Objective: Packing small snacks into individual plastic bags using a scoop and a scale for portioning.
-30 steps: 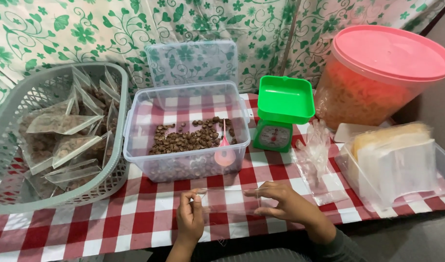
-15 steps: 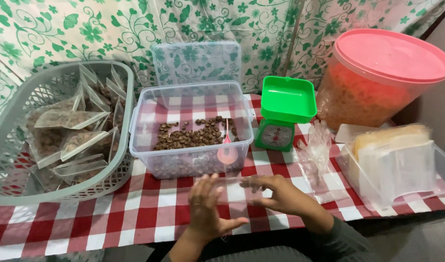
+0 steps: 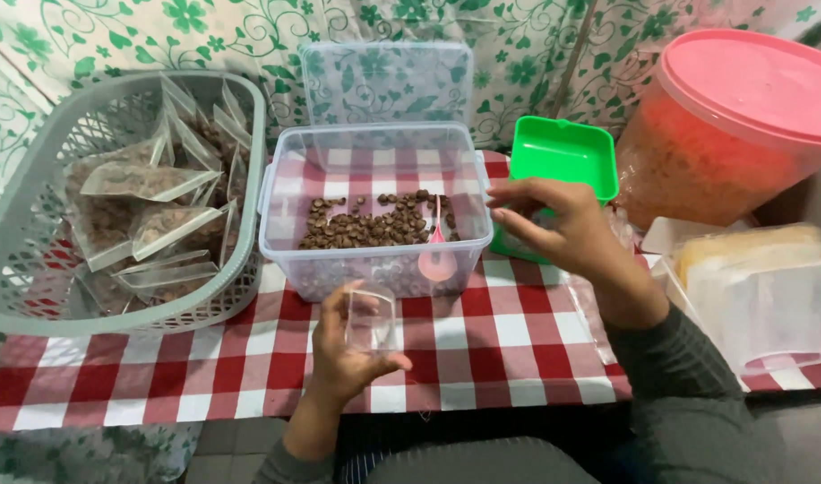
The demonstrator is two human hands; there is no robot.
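Your left hand (image 3: 352,354), low in the centre of the frame, is closed around a small clear plastic pouch (image 3: 371,320), held upright with its mouth toward the tub — it looks empty, though the film is too clear to be sure. Your right hand (image 3: 563,229) grips nothing; its fingers are loosely curled in the air just right of the clear plastic tub (image 3: 374,215), in front of the green scale (image 3: 563,161). Inside the tub, the pink spoon (image 3: 435,255) leans against the front wall among the brown pieces (image 3: 365,224).

This reads as the start of a fill. The next move calls for your right hand to take the spoon by its handle, while the left spreads the pouch mouth close to the tub rim — so nothing spills onto the checked cloth (image 3: 509,332). Filled pouches sit in the grey basket (image 3: 34,269) at left.
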